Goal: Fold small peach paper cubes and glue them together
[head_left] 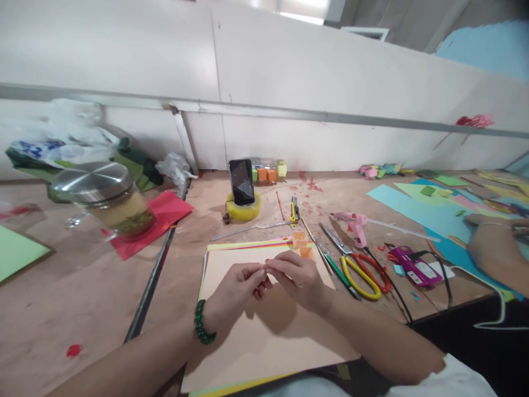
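Note:
My left hand (237,286), with a green bead bracelet (200,322) at the wrist, and my right hand (300,280) meet fingertip to fingertip. Both are closed in a pinch; whatever lies between the fingers is too small or hidden to name. They hover over a stack of coloured paper with a peach sheet (273,353) on top. Just beyond my right hand, a small folded peach paper piece (300,239) rests at the far edge of the stack. A second peach piece (307,252) is partly covered by that hand.
Scissors (359,273), a pink glue gun (354,223), a purple device (415,266) and a cutter knife (295,210) lie to the right and behind. A phone (242,182) leans upright on yellow tape (246,209). A lidded glass jar (111,201) stands left. Another person's arm (498,256) is at right.

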The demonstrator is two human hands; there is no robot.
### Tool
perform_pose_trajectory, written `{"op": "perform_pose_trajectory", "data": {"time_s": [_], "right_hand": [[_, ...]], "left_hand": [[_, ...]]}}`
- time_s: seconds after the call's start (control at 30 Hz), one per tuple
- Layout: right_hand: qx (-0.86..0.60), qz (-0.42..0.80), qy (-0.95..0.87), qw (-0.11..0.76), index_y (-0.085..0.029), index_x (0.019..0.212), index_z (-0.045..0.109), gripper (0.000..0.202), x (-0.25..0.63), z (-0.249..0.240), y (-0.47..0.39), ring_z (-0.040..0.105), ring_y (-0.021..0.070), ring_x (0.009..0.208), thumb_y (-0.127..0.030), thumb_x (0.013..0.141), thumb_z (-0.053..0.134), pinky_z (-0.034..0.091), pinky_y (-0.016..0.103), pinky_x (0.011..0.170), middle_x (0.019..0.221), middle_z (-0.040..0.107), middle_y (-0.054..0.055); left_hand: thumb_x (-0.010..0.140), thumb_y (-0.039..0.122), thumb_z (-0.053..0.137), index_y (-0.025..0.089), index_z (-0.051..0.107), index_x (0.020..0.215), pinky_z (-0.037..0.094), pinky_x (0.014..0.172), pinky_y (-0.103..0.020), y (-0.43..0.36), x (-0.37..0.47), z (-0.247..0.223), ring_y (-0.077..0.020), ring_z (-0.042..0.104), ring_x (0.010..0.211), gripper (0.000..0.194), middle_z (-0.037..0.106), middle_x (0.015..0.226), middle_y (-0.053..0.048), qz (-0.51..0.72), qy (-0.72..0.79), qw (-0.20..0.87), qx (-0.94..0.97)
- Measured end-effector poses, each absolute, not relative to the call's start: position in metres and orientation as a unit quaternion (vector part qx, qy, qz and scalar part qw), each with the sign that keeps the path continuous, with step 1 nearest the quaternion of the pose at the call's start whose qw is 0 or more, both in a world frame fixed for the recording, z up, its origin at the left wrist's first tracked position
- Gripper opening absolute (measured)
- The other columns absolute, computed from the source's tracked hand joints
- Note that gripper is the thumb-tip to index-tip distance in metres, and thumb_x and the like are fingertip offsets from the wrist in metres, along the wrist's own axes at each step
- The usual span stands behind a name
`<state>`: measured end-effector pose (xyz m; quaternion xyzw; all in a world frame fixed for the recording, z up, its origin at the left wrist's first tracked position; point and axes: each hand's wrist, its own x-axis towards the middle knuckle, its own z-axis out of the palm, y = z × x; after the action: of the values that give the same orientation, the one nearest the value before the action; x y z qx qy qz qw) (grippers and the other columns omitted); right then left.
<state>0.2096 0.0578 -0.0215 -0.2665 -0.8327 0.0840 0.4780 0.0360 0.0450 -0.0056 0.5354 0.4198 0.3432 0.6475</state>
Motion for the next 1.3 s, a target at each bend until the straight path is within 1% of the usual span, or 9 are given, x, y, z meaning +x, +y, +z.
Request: {"op": "perform_pose_trajectory", "data": {"time_s": [0.17, 0.27, 0.37, 0.5, 0.63, 0.8, 0.97, 1.17, 1.3], "right_hand": [[-0.276, 0.088, -0.829, 0.479, -0.019, 0.098, 0.063, 0.013, 0.209, -0.021, 0.057, 0.063, 0.0121, 0.070, -0.012, 0.091, 0.055, 0.053, 0.021, 0.060, 0.082, 0.064, 0.005], [-0.294, 0.150, -0.815, 0.476, -0.018, 0.088, 0.062, 0.005, 0.207, -0.019, 0.057, 0.058, 0.0100, 0.061, -0.020, 0.090, 0.058, 0.050, 0.019, 0.053, 0.076, 0.061, 0.003], [-0.296, 0.202, -0.806, 0.472, -0.018, 0.077, 0.059, 0.018, 0.206, -0.016, 0.056, 0.054, 0.0111, 0.060, -0.027, 0.092, 0.055, 0.047, 0.020, 0.052, 0.068, 0.058, 0.002], [-0.317, 0.324, -0.760, 0.466, -0.018, 0.072, 0.056, 0.027, 0.206, -0.014, 0.056, 0.054, 0.0110, 0.058, -0.035, 0.093, 0.053, 0.046, 0.021, 0.050, 0.067, 0.057, 0.001], [-0.342, 0.425, -0.747, 0.381, -0.017, 0.070, 0.055, 0.040, 0.209, -0.013, 0.057, 0.051, 0.0095, 0.051, -0.050, 0.092, 0.049, 0.042, 0.020, 0.047, 0.061, 0.055, -0.001], [-0.315, 0.363, -0.813, 0.329, -0.017, 0.063, 0.053, 0.051, 0.211, -0.014, 0.056, 0.049, 0.0080, 0.048, -0.052, 0.096, 0.037, 0.036, 0.019, 0.047, 0.054, 0.054, -0.002], [-0.293, 0.348, -0.822, 0.344, -0.018, 0.063, 0.049, 0.053, 0.213, -0.015, 0.055, 0.049, 0.0069, 0.045, -0.051, 0.099, 0.029, 0.037, 0.017, 0.046, 0.052, 0.053, -0.002], [-0.275, 0.364, -0.831, 0.320, -0.017, 0.064, 0.053, 0.054, 0.214, -0.014, 0.059, 0.048, 0.0069, 0.045, -0.052, 0.099, 0.030, 0.036, 0.017, 0.045, 0.052, 0.053, -0.003], [-0.280, 0.361, -0.821, 0.342, -0.018, 0.064, 0.051, 0.052, 0.213, -0.014, 0.056, 0.047, 0.0065, 0.043, -0.051, 0.099, 0.031, 0.036, 0.017, 0.044, 0.050, 0.052, -0.003]], "left_hand": [[0.075, 0.055, 0.058, 0.015, 0.058, 0.060, 0.042, 0.054, -0.024, 0.046, 0.036, -0.008, -0.0115, 0.050, 0.053, 0.043, 0.055, 0.057, -0.001, 0.343, 0.426, 0.611, 0.572], [0.081, 0.050, 0.052, 0.016, 0.059, 0.061, 0.040, 0.054, -0.023, 0.044, 0.037, -0.009, -0.0118, 0.048, 0.055, 0.040, 0.054, 0.057, 0.000, 0.356, 0.430, 0.532, 0.636], [0.083, 0.044, 0.049, 0.017, 0.061, 0.061, 0.038, 0.053, -0.022, 0.040, 0.037, -0.007, -0.0116, 0.047, 0.055, 0.037, 0.053, 0.057, 0.000, 0.356, 0.445, 0.462, 0.679], [0.084, 0.042, 0.045, 0.017, 0.057, 0.056, 0.037, 0.050, -0.021, 0.037, 0.037, -0.001, -0.0113, 0.048, 0.051, 0.040, 0.054, 0.053, 0.000, 0.342, 0.448, 0.457, 0.689], [0.083, 0.036, 0.045, 0.017, 0.051, 0.051, 0.031, 0.046, -0.020, 0.035, 0.035, 0.002, -0.0097, 0.042, 0.047, 0.038, 0.049, 0.048, 0.002, 0.329, 0.450, 0.425, 0.713], [0.077, 0.035, 0.049, 0.017, 0.055, 0.057, 0.031, 0.046, -0.020, 0.035, 0.035, 0.001, -0.0090, 0.040, 0.046, 0.028, 0.045, 0.047, 0.004, 0.286, 0.415, 0.504, 0.701], [0.076, 0.050, 0.052, 0.016, 0.060, 0.067, 0.038, 0.047, -0.021, 0.037, 0.037, 0.002, -0.0102, 0.046, 0.048, 0.037, 0.050, 0.053, 0.002, 0.278, 0.366, 0.630, 0.626], [0.078, 0.043, 0.055, 0.016, 0.061, 0.058, 0.033, 0.046, -0.020, 0.037, 0.033, 0.004, -0.0086, 0.041, 0.047, 0.034, 0.047, 0.048, 0.003, 0.293, 0.400, 0.562, 0.662], [0.079, 0.059, 0.053, 0.014, 0.063, 0.064, 0.038, 0.046, -0.020, 0.039, 0.032, 0.002, -0.0093, 0.046, 0.047, 0.048, 0.053, 0.053, 0.001, 0.283, 0.368, 0.604, 0.648]]}}
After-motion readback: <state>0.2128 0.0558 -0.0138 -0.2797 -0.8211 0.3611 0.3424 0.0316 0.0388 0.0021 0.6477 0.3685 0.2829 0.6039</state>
